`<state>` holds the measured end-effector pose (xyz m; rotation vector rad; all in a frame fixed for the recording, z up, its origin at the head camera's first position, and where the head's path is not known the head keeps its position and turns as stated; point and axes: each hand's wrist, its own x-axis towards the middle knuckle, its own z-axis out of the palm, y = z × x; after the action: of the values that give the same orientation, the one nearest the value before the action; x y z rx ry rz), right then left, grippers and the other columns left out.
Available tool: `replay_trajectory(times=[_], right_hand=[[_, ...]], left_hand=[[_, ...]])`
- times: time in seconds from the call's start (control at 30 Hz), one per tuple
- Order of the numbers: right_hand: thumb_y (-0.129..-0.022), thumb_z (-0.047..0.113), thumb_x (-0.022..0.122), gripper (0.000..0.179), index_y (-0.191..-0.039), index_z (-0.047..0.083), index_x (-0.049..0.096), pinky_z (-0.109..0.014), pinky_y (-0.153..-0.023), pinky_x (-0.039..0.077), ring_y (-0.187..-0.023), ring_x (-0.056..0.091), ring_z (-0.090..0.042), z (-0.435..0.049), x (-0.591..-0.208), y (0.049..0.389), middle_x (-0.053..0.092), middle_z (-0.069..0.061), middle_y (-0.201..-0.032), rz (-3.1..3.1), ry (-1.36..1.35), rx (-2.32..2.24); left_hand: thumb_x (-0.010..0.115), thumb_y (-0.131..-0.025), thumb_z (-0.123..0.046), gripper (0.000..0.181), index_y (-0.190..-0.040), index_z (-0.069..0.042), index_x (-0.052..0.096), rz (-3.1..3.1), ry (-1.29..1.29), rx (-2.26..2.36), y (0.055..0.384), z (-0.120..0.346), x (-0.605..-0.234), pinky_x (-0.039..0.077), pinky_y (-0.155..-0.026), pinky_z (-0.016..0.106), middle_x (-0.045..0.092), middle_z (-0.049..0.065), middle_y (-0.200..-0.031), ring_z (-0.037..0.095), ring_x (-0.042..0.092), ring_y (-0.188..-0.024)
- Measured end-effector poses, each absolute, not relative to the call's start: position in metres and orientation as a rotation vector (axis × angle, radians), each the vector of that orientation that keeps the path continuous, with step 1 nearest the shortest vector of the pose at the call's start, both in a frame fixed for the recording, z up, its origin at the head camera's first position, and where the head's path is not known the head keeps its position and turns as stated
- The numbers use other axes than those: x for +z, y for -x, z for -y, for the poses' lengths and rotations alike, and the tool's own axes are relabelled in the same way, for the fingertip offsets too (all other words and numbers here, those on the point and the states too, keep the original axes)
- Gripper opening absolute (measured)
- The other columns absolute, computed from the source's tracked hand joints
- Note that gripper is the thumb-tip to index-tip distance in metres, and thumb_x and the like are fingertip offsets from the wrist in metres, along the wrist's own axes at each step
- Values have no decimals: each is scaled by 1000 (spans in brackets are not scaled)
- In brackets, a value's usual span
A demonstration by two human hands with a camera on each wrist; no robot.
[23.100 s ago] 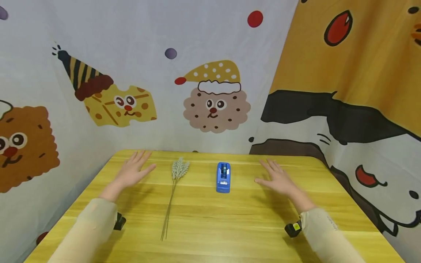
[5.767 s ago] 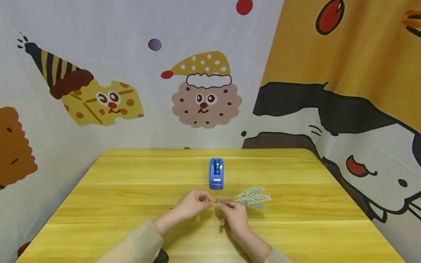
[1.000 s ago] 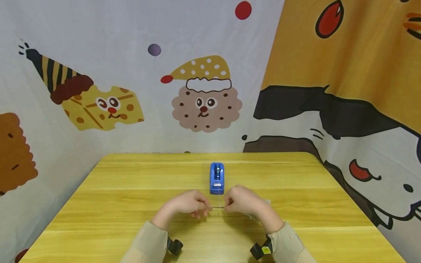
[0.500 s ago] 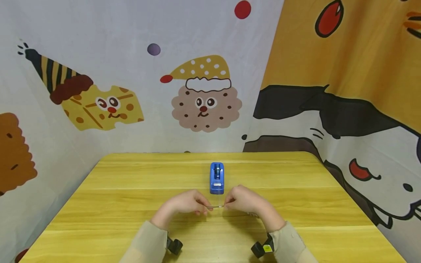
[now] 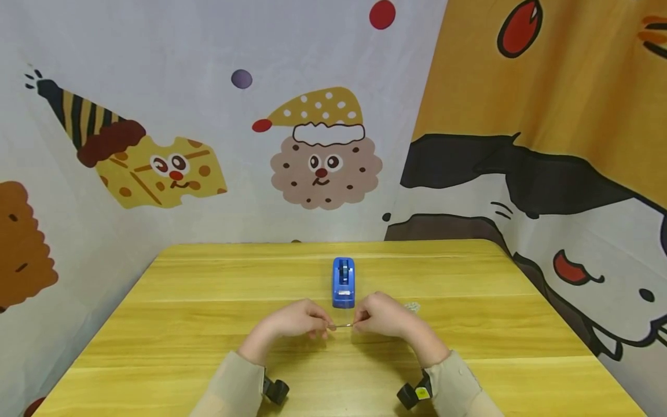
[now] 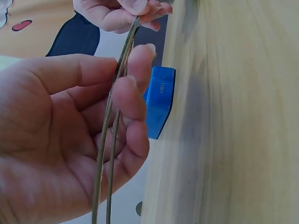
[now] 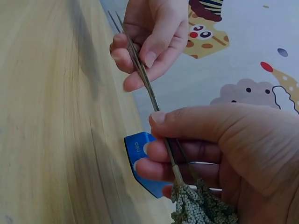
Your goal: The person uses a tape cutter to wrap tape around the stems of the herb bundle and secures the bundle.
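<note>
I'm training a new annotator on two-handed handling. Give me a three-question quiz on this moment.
1. True or false: both hands grip the dried stems.
2. Which hand is at the fluffy head end? A left hand B right hand
3. Fill in: just beyond the hands on the table stands a blue tape ____.

Key: 1 true; 2 B; 3 dispenser.

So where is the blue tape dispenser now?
In the head view the blue tape dispenser stands on the wooden table, centre, just beyond both hands that pinch the thin stems.
</note>
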<state>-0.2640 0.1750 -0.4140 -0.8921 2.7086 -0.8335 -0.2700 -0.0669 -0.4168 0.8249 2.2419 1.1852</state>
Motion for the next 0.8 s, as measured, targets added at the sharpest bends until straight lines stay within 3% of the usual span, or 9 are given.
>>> replay_trajectory(times=[0.17,0.37,0.5,0.8], right_hand=[[-86,11,72,14,-72,15,69,-22,-54,45,-55,48,-3,-175,-413,264,57,13,-64,-2702,891,-854],[-91,11,66,20,-72,7,71,-21,-47,36,-50,37,-4,-177,-410,264,48,10,-56,-2707,888,-821],[-90,11,67,15,-77,8,75,-22,-49,38,-52,40,-4,-180,-411,265,57,9,-62,-2702,848,-772],[-87,12,71,10,-78,10,74,-25,-53,46,-56,49,-6,-184,-412,265,62,10,-67,-2648,802,-852]], left_hand=[[53,-96,-4,21,-102,-1,73,-2227,-845,1160,271,67,-417,40,-54,25,66,8,-73,13,49,-57],[56,-94,-3,20,-102,-4,74,-2267,-844,1168,271,68,-418,43,-57,25,67,3,-74,12,49,-60],[59,-92,-2,18,-101,-3,75,-2293,-825,1180,271,67,-417,40,-56,23,70,5,-81,10,45,-58],[65,-89,-3,15,-100,-3,76,-2334,-803,1198,270,65,-420,50,-65,32,72,8,-96,18,60,-74]])
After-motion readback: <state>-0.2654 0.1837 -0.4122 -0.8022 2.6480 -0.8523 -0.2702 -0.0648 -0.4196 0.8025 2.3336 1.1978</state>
